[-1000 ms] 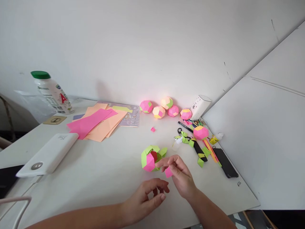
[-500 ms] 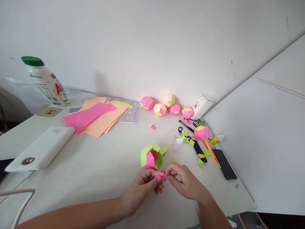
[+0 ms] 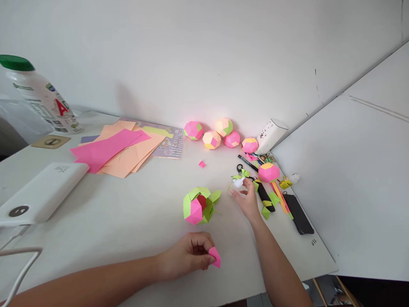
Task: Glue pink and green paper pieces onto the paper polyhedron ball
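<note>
My left hand [image 3: 194,256] pinches a small folded pink paper piece [image 3: 215,257] between thumb and fingers, low over the table. Beyond it sits a partly built green and pink paper ball [image 3: 194,209], its side gaping with something red inside. My right hand [image 3: 247,200] reaches out to the right of the ball, thumb and fingers apart around a small white-capped bottle [image 3: 238,182]. Whether the fingertips touch the bottle I cannot tell. Just behind that hand lie scissors [image 3: 239,168] and loose green folded paper pieces [image 3: 265,212].
Several finished paper balls [image 3: 211,140] line the wall beside a white box [image 3: 271,135]. Pink and peach sheets [image 3: 128,157] lie at left near a power bank [image 3: 47,192] and a bottle [image 3: 44,98]. A black phone [image 3: 298,213] and yellow glue bottle [image 3: 286,182] lie right.
My right hand has left the pink piece and moved forward and right to the white-capped bottle. My left hand, still holding the pink piece, has drawn slightly back from the ball.
</note>
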A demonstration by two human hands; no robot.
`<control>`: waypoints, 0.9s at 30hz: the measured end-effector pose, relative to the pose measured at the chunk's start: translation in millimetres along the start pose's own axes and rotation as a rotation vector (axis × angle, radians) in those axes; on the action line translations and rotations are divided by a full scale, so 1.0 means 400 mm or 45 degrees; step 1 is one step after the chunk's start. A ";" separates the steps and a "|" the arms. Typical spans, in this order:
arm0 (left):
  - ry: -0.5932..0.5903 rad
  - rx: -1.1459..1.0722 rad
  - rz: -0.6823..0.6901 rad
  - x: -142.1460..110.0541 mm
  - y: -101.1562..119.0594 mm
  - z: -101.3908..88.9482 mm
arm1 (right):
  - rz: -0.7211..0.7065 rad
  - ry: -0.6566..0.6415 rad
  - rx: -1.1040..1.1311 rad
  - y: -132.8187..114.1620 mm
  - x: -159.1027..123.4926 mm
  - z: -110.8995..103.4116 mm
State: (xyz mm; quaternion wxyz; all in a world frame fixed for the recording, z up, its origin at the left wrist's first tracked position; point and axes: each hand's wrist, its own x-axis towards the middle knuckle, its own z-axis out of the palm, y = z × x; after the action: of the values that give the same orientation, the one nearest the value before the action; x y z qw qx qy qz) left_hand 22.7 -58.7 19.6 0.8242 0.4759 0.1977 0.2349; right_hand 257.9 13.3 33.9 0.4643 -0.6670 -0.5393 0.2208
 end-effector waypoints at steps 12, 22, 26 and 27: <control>-0.044 -0.080 -0.064 0.002 0.033 -0.013 | -0.259 -0.215 0.207 -0.117 -0.069 -0.125; -0.047 -0.073 -0.080 -0.001 0.036 -0.017 | -0.174 -0.593 0.531 -0.161 -0.113 -0.146; -0.060 -0.067 -0.084 -0.003 0.044 -0.013 | -0.065 -0.711 0.630 -0.163 -0.126 -0.117; -0.063 -0.067 -0.084 -0.004 0.047 -0.012 | -0.027 -0.714 0.640 -0.164 -0.128 -0.111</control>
State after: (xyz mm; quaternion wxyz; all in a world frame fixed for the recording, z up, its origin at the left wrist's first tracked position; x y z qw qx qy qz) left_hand 14.9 -48.2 33.7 0.8483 0.4530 0.1867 0.2008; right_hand 243.0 -51.8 100.3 0.4501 -0.4402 -0.5814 0.5155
